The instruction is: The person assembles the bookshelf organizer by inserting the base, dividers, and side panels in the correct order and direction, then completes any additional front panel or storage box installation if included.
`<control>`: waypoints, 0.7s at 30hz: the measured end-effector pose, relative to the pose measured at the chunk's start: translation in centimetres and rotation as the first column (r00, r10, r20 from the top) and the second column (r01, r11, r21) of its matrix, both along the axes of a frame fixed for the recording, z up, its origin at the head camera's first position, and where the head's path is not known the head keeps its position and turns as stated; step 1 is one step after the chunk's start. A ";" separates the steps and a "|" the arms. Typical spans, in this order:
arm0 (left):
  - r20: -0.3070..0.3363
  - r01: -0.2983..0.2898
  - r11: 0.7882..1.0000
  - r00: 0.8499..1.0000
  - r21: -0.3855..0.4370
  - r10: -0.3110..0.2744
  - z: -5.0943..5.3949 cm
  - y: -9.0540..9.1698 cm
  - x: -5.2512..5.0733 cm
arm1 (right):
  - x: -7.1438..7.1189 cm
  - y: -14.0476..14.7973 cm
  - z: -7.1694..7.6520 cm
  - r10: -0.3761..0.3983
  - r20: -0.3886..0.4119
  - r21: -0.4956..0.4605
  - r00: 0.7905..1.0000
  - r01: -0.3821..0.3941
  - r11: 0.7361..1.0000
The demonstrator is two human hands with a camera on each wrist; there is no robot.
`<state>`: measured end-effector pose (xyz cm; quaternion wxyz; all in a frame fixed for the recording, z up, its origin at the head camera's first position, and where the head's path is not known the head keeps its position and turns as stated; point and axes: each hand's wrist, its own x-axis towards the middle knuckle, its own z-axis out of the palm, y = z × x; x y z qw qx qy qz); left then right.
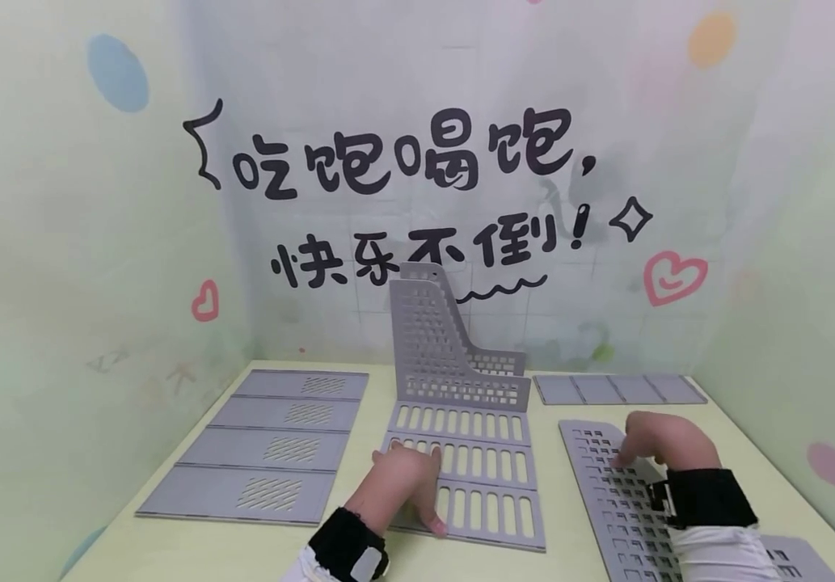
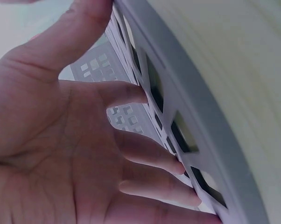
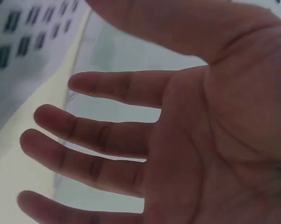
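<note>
My left hand (image 1: 402, 477) rests on grey slotted panels (image 1: 493, 513) at the front middle of the table. In the left wrist view its fingertips touch the slotted surface, and the thumb lies by the edge. My right hand (image 1: 672, 440) is over the grey perforated panel (image 1: 609, 493) on the right. In the right wrist view its fingers (image 3: 103, 135) are straight and spread, with nothing held; whether the thumb touches the panel is hidden. Behind the slotted panels stand two grey perforated side panels (image 1: 428, 347), upright, shaped like a magazine file.
Grey panels with slanted slots (image 1: 264, 449) lie in a column on the left of the pale table (image 1: 126, 554). A plain grey strip of panels (image 1: 621, 390) lies at the back right. Another perforated panel (image 1: 799, 558) shows beside the right sleeve. Printed walls (image 1: 359, 73) enclose the table.
</note>
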<state>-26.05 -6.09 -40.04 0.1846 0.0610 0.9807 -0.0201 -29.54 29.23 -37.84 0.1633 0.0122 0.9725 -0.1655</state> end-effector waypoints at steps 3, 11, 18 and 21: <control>-0.005 0.006 1.000 1.000 0.002 -0.006 -0.1 -0.1 0.0 | -0.2 1.2 -1.3 -0.018 0.048 -0.027 0.999 0.019 0.999; 0.002 0.002 1.000 1.000 0.019 -0.002 -0.1 -0.2 0.0 | -1.3 3.0 -3.5 -0.032 0.059 0.004 0.998 0.032 0.999; 0.000 -0.003 1.000 1.000 0.022 0.003 -0.1 -0.1 0.0 | -1.0 4.8 -3.5 -0.081 0.050 -0.173 0.995 0.088 0.981; -0.003 -0.001 1.000 1.000 0.020 0.001 0.0 -0.2 0.1 | -0.8 5.2 -2.7 -0.070 0.016 -0.249 0.997 0.072 0.966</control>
